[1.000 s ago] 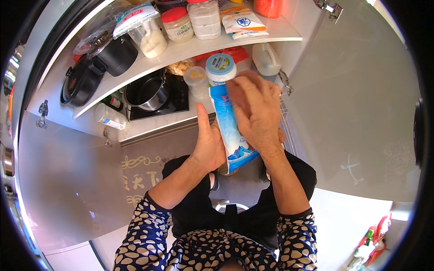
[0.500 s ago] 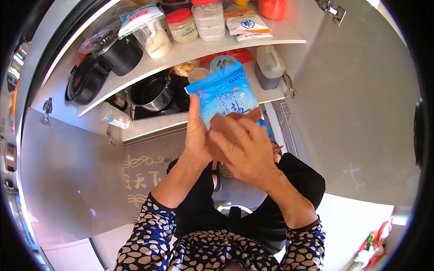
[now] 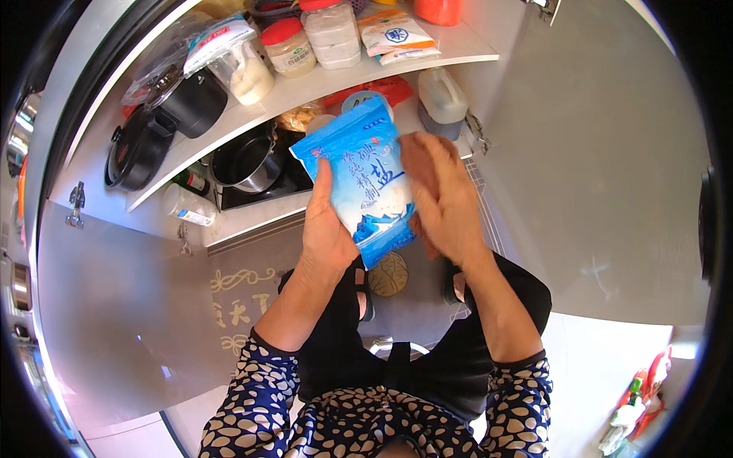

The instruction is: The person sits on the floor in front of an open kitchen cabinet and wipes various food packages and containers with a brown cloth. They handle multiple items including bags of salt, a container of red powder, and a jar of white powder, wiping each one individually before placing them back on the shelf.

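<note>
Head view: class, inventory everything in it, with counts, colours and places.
Flat plastic packet: one, blue and white, centre
Lidded round pots: two, black, upper shelf
Round jars: two, red lids, upper shelf
Printed bags: count unclear, white and orange, upper shelf
Clear tub: one, white contents, upper shelf
Open metal pot: one, silver, lower shelf
Translucent jug: one, whitish, lower shelf
Tilted plastic jar: one, whitish, lower shelf
Hinged doors: two, grey, either side
Patterned mat: one, brown, floor
Spotted sleeves: two, navy and cream, lower edge
Left hand: one, bare, fingers holding packet
Right hand: one, bare, beside packet
</note>
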`<state>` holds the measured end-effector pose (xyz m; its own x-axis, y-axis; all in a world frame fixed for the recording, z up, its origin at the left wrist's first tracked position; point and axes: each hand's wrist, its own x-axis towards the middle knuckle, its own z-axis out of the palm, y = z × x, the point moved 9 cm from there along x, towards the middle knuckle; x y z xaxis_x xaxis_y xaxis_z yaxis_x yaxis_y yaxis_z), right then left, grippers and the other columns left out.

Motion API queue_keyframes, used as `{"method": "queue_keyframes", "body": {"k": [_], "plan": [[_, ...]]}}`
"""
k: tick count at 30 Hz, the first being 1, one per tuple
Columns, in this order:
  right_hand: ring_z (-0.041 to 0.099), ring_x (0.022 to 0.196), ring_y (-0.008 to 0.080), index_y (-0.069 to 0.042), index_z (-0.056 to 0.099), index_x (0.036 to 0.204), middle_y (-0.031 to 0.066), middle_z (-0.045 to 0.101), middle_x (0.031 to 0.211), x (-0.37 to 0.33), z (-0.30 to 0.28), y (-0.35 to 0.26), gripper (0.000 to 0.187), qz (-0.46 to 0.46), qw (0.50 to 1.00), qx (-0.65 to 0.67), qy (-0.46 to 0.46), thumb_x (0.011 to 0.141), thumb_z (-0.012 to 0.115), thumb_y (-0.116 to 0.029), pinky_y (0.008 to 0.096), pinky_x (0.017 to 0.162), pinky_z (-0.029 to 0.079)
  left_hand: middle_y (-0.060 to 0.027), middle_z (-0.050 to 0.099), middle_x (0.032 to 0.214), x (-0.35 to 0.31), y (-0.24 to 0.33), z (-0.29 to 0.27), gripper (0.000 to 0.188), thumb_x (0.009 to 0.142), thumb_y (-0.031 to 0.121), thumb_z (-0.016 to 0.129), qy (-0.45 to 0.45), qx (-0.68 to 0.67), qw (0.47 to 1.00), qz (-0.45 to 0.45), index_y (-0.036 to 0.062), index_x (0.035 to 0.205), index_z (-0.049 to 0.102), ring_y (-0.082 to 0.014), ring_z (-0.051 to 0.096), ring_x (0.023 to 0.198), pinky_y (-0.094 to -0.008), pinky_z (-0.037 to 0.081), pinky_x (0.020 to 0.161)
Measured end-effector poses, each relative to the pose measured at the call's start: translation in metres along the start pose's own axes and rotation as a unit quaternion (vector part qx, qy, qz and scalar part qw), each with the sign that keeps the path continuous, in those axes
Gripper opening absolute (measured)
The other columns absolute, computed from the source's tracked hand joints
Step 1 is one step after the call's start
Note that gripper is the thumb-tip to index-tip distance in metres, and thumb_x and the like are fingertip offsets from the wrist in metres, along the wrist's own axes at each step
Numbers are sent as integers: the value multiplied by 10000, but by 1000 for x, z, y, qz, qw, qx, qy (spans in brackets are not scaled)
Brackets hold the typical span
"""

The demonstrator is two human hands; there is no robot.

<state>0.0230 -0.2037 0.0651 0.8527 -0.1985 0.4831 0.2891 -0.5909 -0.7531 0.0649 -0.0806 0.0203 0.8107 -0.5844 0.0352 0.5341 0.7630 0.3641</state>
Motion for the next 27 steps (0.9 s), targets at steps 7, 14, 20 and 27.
{"method": "queue_keyframes", "body": {"k": [7,14,20,27], "plan": [[500,1054,355,-31,520,1253,204,512,1206,-57,35,-63,630,-212,967,-140,3,675,719,-181,432,798,424,-175,472,1351,5,7,-15,640,954,512,395,47,-22,998,22,6,1346,389,-333,486,1206,-465,362,1050],[522,1030,312,-46,531,1245,178,535,1167,-56,40,-74,583,-247,956,-158,-22,710,688,-217,413,758,419,-182,464,1351,0,1,-17,683,938,574,366,61,-2,998,-32,28,1346,402,-350,493,1188,-470,381,1030],[523,1042,369,-7,489,1256,226,501,1218,-25,-10,-23,533,-51,982,-173,47,765,655,-129,444,831,435,-140,461,1369,3,-8,-4,614,958,498,400,32,31,999,-10,53,1381,364,-306,475,1232,-476,375,1039],[479,1109,400,9,474,1253,230,480,1228,-5,-28,-8,458,2,996,-37,80,835,607,-121,433,929,415,-126,472,1356,-9,-34,5,598,963,486,403,55,126,985,-100,70,1390,351,-288,494,1218,-464,401,1021]]}}
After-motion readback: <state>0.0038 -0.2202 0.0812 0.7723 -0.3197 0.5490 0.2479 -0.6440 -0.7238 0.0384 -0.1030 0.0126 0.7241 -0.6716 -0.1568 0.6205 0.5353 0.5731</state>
